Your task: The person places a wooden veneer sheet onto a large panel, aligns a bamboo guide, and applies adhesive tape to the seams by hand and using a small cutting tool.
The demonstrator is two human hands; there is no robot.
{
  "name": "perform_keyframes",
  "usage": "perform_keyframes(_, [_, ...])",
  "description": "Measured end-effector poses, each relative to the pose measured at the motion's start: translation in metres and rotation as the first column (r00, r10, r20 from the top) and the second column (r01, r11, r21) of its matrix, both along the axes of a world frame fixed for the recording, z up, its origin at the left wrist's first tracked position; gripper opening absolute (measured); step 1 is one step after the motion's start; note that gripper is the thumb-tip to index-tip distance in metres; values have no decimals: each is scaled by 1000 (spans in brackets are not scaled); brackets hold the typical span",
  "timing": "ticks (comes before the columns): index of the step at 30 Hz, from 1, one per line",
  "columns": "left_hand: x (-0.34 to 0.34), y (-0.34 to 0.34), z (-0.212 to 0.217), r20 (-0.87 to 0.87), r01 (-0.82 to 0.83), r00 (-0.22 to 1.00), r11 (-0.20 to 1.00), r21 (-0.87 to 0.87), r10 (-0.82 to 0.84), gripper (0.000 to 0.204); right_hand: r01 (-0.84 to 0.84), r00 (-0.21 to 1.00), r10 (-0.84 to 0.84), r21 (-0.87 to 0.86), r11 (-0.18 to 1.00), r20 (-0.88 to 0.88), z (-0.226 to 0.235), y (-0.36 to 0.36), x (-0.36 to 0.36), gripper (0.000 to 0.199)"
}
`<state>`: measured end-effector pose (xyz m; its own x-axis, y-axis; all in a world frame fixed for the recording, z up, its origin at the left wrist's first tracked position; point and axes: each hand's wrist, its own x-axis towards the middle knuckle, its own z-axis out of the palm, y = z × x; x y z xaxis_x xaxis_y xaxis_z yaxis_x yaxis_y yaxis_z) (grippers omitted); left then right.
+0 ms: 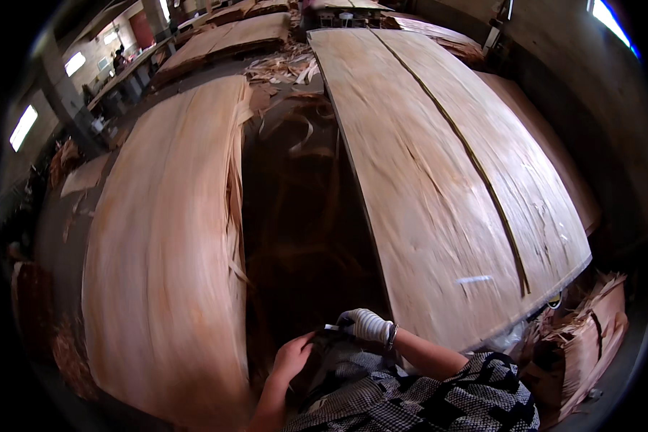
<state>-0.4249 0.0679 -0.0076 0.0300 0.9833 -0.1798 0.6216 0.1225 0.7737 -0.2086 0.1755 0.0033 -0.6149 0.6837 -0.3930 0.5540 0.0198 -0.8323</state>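
My right hand [369,325], in a white and grey striped glove with a band at the wrist, is closed in front of my body. A small white piece [331,327] sticks out at its fingertips; its kind is too small to tell. My bare left hand [292,358] is just to the left, fingers bent together and pointing toward that piece. Whether the left fingers grip anything is hidden. To the right of my hands lies a wide pale wood veneer sheet [425,216], with a long dark gap and a short shiny strip [475,279] on it.
A tall stack of veneer sheets [165,230] with ragged edges stands on the left. A dark floor strip [302,209] runs between the stacks. Torn veneer scraps [284,68] lie farther off, and a broken veneer bundle [590,331] is at the lower right.
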Motion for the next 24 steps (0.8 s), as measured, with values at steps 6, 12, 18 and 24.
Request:
perform_keyframes(6, [-193,31,-73,-286,-244,941,948,-204,180,30,11,999,-16,114,993,43,34,145,-78,19])
perform_keyframes(12, [-267,114,-107,-365,-343,921,723,-599,135,31,-56,998,49,271,961,33,60,292,-155,15])
perform_keyframes(18, [-331,262,-141,-358,-320,929,684,-655,93,32,25,1000,-25,222,975,-3,57,435,-204,19])
perform_keyframes(24, [-421,472,-143,-442,-178,886,778,-602,-139,33,341,937,-335,50,939,-99,45,561,-204,9])
